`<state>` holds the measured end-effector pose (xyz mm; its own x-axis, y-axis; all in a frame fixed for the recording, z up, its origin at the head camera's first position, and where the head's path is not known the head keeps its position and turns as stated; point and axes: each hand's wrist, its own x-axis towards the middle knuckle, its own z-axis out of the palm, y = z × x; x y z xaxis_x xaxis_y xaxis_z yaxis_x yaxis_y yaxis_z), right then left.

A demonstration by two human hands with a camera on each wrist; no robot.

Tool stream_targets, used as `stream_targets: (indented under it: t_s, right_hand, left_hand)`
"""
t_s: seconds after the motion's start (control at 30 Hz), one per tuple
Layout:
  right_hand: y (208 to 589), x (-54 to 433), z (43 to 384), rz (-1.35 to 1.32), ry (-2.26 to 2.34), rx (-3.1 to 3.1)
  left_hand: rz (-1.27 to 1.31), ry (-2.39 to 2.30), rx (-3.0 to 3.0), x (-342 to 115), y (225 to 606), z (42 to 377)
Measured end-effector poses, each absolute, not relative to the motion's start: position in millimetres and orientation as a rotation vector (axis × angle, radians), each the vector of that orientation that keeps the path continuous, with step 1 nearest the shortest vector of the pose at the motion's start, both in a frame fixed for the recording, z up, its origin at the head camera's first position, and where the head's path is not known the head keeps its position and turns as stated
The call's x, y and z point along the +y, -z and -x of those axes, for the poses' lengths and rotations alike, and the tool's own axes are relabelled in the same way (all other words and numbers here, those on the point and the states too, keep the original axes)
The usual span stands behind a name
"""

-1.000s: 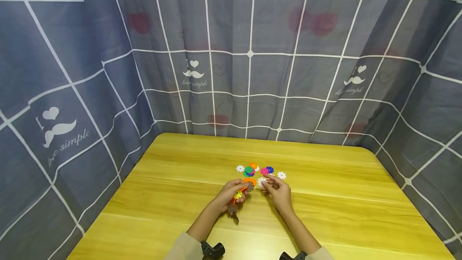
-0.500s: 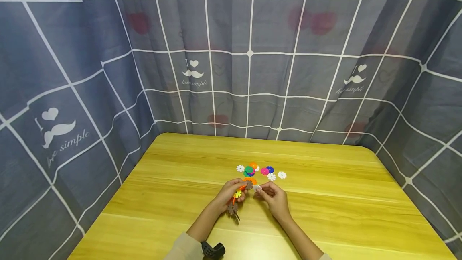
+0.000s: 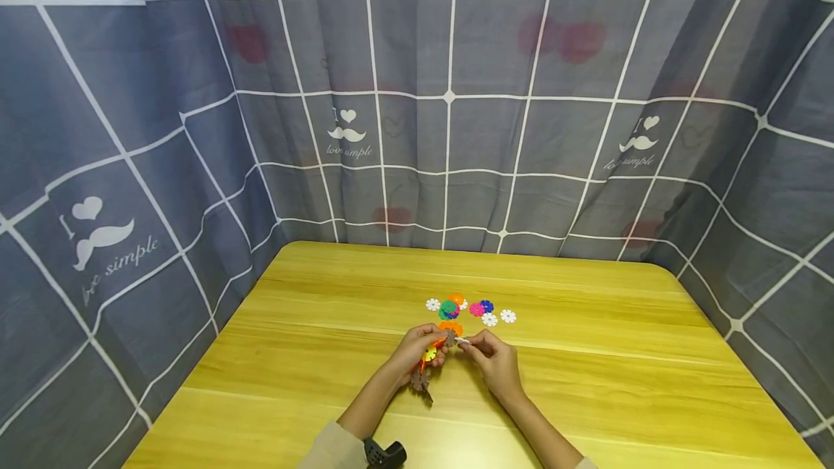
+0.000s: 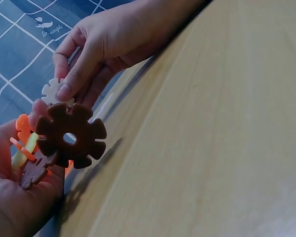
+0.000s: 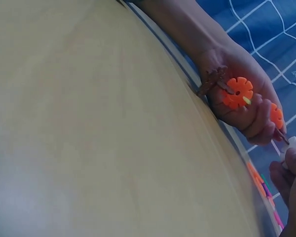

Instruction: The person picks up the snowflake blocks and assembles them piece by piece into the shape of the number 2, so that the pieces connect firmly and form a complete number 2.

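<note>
My left hand (image 3: pixel 417 349) grips a chain of interlocked, notched snowflake discs. Orange discs (image 5: pixel 242 85), a yellow disc (image 3: pixel 430 354) and brown ones make up the chain, and a brown disc (image 4: pixel 86 129) at its lower end shows large in the left wrist view. Between thumb and fingers my right hand (image 3: pixel 500 364) pinches a white snowflake disc (image 4: pixel 51 91). This white disc meets the brown disc at the chain's upper end; whether their slots are engaged I cannot tell. The fingers hide part of the chain.
Beyond the hands, loose discs lie on the wooden table (image 3: pixel 619 360): orange ones (image 3: pixel 449 327), a green one (image 3: pixel 448 307), a pink one (image 3: pixel 477 309), a blue one (image 3: pixel 487 306) and several white ones (image 3: pixel 489 319). A grey gridded curtain (image 3: pixel 417 129) surrounds the table's far sides.
My right hand has picked a white disc from the table group and brought it left and nearer, up to the brown end of the chain. The left hand has stayed nearly in place.
</note>
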<state>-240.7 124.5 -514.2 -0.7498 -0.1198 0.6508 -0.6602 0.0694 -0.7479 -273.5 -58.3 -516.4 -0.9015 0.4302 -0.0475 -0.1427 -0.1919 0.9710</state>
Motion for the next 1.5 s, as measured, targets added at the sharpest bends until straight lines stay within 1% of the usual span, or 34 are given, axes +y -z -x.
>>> stream_targets:
  t_s: [0.2, 0.37, 0.57, 0.7, 0.77, 0.83, 1.0, 1.13, 1.23, 1.3, 1.4, 1.5]
  right_hand:
    - [510.7, 120.2, 240.6, -0.788, -1.544, -1.957]
    - [509.7, 117.8, 241.1, -0.780, -1.478, -1.961]
    - [528.1, 118.7, 253.5, -0.761, -1.606, -1.967]
    - [535.7, 119.9, 267.0, -0.607, -1.697, -2.001]
    - [536.3, 119.0, 274.0, -0.527, -1.609, -2.079]
    - [536.4, 117.2, 280.6, -0.484, -1.410, -2.212]
    - [539.7, 111.1, 291.4, -0.500, -0.900, -2.484]
    - [542.3, 107.4, 293.6, -0.476, -0.795, -2.545]
    - [542.3, 108.5, 292.7, -0.453, -0.939, -2.491]
    - [540.9, 111.3, 291.0, -0.423, -1.124, -2.418]
    - [537.1, 117.0, 285.3, -0.395, -1.596, -2.221]
    - [533.5, 120.7, 276.7, -0.314, -2.083, -1.976]
  left_hand:
    - [-0.292, -2.170, 1.686, -57.5, 515.3, 275.1]
    - [-0.295, -2.142, 1.734, -56.0, 513.7, 275.4]
    - [-0.246, -2.175, 1.690, -52.4, 514.2, 270.1]
    - [-0.196, -2.248, 1.583, -52.5, 515.9, 271.8]
    - [-0.179, -2.274, 1.535, -54.6, 516.5, 274.1]
    - [-0.172, -2.282, 1.512, -57.5, 516.1, 275.9]
    - [-0.221, -2.208, 1.543, -62.9, 514.3, 276.7]
    - [-0.273, -2.141, 1.628, -64.6, 515.1, 276.3]
    - [-0.267, -2.132, 1.649, -64.3, 515.2, 276.0]
    - [-0.249, -2.142, 1.657, -63.4, 515.0, 276.4]
    - [-0.230, -2.162, 1.666, -62.6, 513.1, 275.8]
    - [-0.207, -2.190, 1.680, -62.9, 513.1, 276.0]
